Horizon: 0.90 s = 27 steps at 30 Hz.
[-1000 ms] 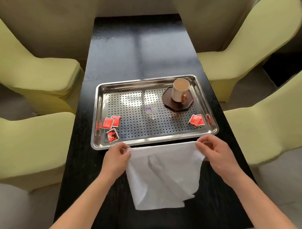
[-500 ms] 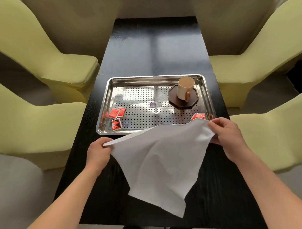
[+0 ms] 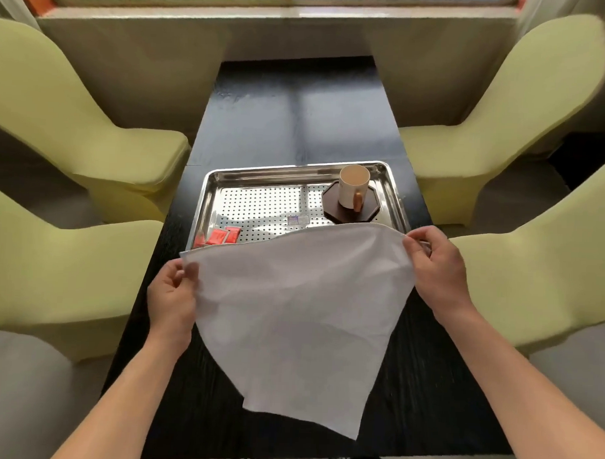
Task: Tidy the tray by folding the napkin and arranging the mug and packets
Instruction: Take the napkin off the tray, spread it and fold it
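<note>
A white cloth napkin hangs spread in the air in front of the steel tray. My left hand pinches its left corner and my right hand pinches its right corner. The free lower corner droops over the table's near edge. A cream mug with a brown handle stands on a dark octagonal coaster at the tray's back right. Red packets lie at the tray's front left. The napkin hides the tray's front edge and front right part.
The tray rests on a narrow black table. Pale green covered chairs flank it on both sides, two per side. A window sill runs along the far wall. Shoes show below the near table edge.
Both hands have lifted the napkin and spread it wider, so it now covers the tray's front and the right-hand packets. The camera has tilted up and back.
</note>
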### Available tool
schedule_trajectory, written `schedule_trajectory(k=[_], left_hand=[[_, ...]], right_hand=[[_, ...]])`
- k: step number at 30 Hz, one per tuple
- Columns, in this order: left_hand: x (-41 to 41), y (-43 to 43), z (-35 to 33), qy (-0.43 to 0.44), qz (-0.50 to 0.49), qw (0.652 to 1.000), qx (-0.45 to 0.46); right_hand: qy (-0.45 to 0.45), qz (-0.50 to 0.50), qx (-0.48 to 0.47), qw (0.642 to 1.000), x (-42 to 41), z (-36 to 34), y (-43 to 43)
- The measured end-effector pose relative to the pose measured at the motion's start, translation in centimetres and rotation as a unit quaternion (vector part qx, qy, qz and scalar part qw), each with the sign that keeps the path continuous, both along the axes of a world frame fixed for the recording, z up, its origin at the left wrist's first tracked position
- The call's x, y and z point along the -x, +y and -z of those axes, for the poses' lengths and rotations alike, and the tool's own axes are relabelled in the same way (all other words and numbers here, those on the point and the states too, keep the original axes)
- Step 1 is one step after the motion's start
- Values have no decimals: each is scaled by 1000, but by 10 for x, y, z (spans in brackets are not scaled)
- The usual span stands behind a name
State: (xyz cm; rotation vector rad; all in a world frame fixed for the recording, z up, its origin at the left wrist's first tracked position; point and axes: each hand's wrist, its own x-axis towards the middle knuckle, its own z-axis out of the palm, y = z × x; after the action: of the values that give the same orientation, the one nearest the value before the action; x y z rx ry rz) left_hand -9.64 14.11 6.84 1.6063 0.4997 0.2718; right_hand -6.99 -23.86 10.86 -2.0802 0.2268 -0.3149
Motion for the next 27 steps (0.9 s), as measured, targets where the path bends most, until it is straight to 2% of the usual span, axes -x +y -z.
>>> schedule_trajectory(k=[4,8,10,12,17,21,23,25,27], left_hand=[[-13,21,-1,3,11,994,-107],[-30,44,23,72,48,966,-245],[-34,45,41,122,69,951,-277],[-35,39,58,151,80,945,-278],[-23,26,86,214,61,956,-193],[27,24,102,293,2,943,-159],[62,20,113,344,-2,922,-181],[90,14,124,398,29,895,-199],[104,8,133,439,50,875,-197]], right_hand=[[7,13,50,999,-6,-2,1],[129,1,142,982,-29,30,6],[183,-4,174,968,-37,52,11],[217,-2,160,963,-40,75,17],[246,54,42,967,-20,112,24],[259,107,33,960,43,132,21],[332,78,48,939,83,146,24],[408,30,103,906,112,156,30],[446,-10,157,881,126,161,37]])
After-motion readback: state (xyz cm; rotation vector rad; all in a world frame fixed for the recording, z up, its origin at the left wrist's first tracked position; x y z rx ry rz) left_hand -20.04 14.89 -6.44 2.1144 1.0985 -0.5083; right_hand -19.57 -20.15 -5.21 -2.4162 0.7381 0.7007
